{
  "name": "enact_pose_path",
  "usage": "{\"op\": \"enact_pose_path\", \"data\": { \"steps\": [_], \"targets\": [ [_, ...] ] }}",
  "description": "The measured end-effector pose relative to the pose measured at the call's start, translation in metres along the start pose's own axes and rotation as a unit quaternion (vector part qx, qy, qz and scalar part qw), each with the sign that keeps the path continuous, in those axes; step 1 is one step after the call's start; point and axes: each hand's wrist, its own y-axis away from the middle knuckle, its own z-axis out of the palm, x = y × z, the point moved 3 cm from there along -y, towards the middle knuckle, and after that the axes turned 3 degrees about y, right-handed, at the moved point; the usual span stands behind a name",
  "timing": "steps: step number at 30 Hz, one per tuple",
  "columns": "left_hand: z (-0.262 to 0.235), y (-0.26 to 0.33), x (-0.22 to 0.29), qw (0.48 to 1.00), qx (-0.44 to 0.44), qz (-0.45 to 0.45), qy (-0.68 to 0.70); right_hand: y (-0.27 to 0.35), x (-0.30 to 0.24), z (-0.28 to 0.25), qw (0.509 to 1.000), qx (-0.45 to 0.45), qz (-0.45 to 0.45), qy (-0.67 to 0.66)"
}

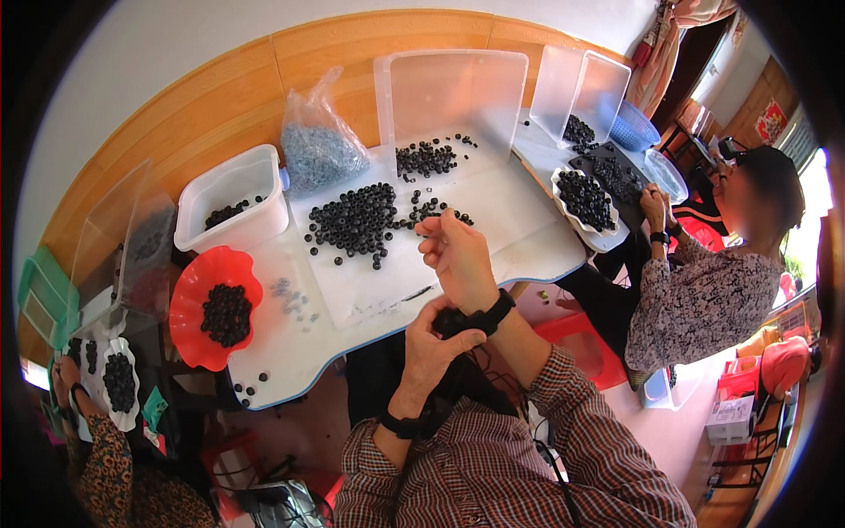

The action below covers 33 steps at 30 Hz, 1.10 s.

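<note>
Checked shirt (462, 471) nearest me, I'd keep my right hand (464, 255) steady, fingers half-curled and seemingly empty, while my left hand (422, 352), fingers wrapped around the black wrist device (451, 322) at that wrist, presses evenly.

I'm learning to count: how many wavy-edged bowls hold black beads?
3: a red bowl on the middle table, a white bowl at left, another at right. More may be hidden.
</note>
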Motion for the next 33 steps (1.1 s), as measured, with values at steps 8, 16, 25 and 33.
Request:
{"op": "enact_pose_path", "data": {
  "steps": [8, 16, 25, 33],
  "targets": [
    [-0.005, 0.008, -0.029, 0.998, -0.052, -0.03, -0.01, 0.016, -0.011, 0.013, 0.842, 0.019, -0.362, 0.399],
    [-0.015, 0.006, -0.037, 0.984, -0.147, -0.057, -0.081, 0.017, 0.025, -0.01, 0.771, -0.071, -0.34, 0.534],
    [-0.003, 0.003, -0.03, 0.947, -0.071, 0.033, -0.313, 0.011, 0.02, -0.054, 0.782, -0.033, -0.308, 0.54],
    [-0.041, 0.007, -0.042, 0.975, 0.099, -0.055, -0.19, -0.036, -0.013, -0.106, 0.736, 0.049, -0.257, 0.624]
  ]
}}
